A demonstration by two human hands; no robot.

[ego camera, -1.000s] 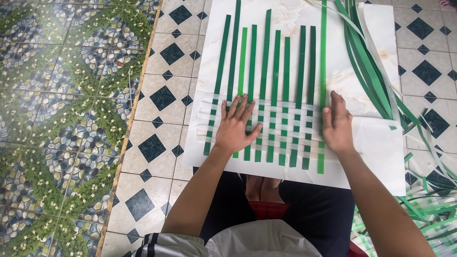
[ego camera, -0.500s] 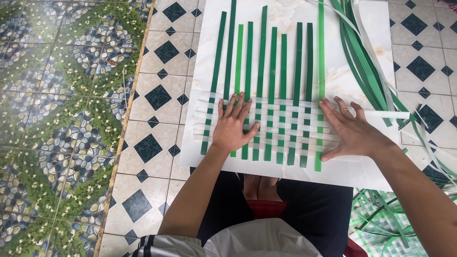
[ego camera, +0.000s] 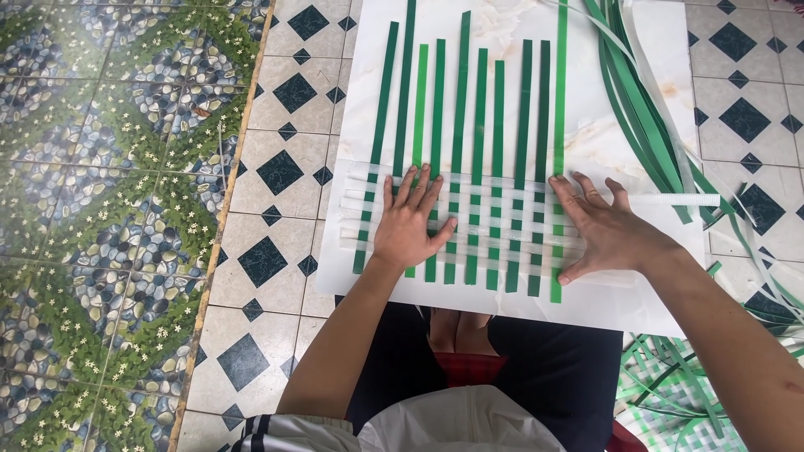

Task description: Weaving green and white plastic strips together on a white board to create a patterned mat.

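Observation:
A weave of upright green strips (ego camera: 479,151) crossed by pale translucent strips (ego camera: 494,213) lies on a white marbled board (ego camera: 603,134). My left hand (ego camera: 410,222) lies flat with fingers spread on the left part of the woven band. My right hand (ego camera: 607,230) lies flat on the right edge of the weave, fingers spread, next to a long pale strip (ego camera: 678,200) that sticks out to the right. Neither hand grips anything.
A bundle of loose green and white strips (ego camera: 641,92) lies along the board's right side. More green strips and a woven piece (ego camera: 670,393) lie at lower right. Patterned floor tiles (ego camera: 276,167) surround the board; my crossed legs (ego camera: 502,360) are below it.
My right hand slid right and slightly down along the weave's edge, turning its fingers to the upper left. The long pale strip now juts out to the right. My left hand stayed put.

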